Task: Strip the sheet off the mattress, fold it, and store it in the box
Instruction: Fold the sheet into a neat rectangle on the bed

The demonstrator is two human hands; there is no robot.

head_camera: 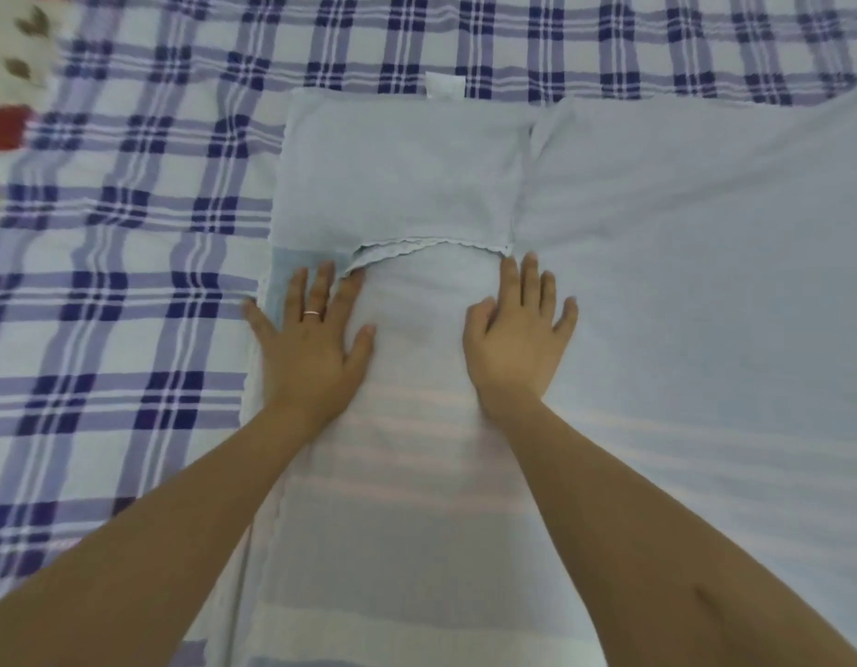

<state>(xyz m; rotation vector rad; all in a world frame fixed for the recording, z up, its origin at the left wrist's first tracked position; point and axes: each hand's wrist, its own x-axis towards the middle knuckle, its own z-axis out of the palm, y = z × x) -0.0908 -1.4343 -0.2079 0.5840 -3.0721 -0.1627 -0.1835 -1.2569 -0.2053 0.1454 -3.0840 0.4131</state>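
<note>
A pale blue sheet lies spread over the bed, partly folded. Its left part forms a long doubled strip, with a folded-over flap whose scalloped hem ends just ahead of my fingers. My left hand presses flat on the strip's left side, fingers straight and spread, a ring on one finger. My right hand lies flat on the strip's right side, fingers straight too. Neither hand grips any cloth. No box is in view.
A blue-and-white checked cover lies under the sheet, showing at the left and along the far side. A small white label sticks out at the sheet's far edge. A flowered cloth shows at the top left corner.
</note>
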